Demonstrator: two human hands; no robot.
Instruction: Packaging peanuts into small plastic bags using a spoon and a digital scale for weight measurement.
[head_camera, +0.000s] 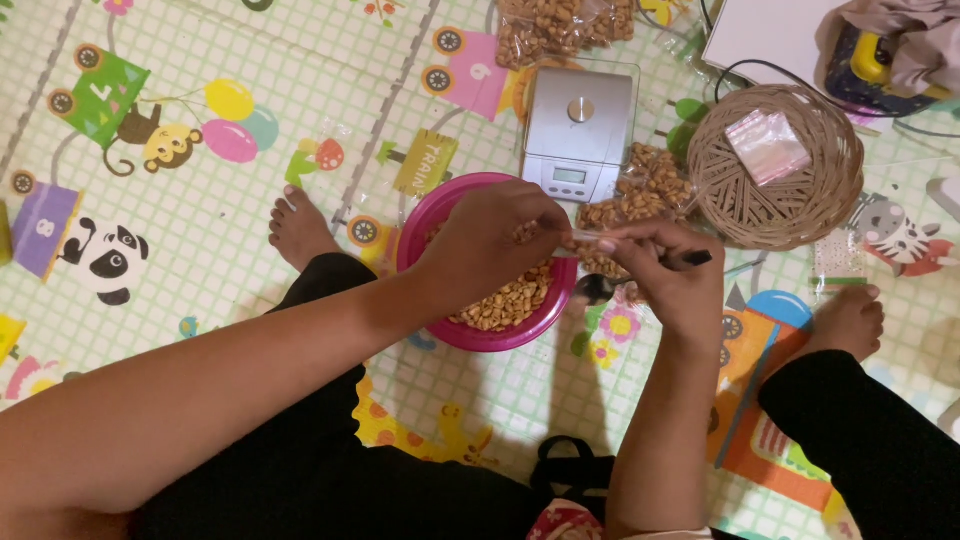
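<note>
I see L hand (492, 240) & R hand (668, 268) pinching a clear bag (585, 237) between fingertips; pink bowl (470, 330) of nuts just under, scale (578, 130) beyond.

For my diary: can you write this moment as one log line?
left hand over pink bowl of nuts | right hand pinching clear bag | scale behind

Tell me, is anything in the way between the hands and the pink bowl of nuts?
Nothing visible. The left hand hovers right over the pink bowl of nuts, and the right hand sits just beside its rim, pinching a small clear bag together with the left. The scale lies beyond the bowl.
</note>
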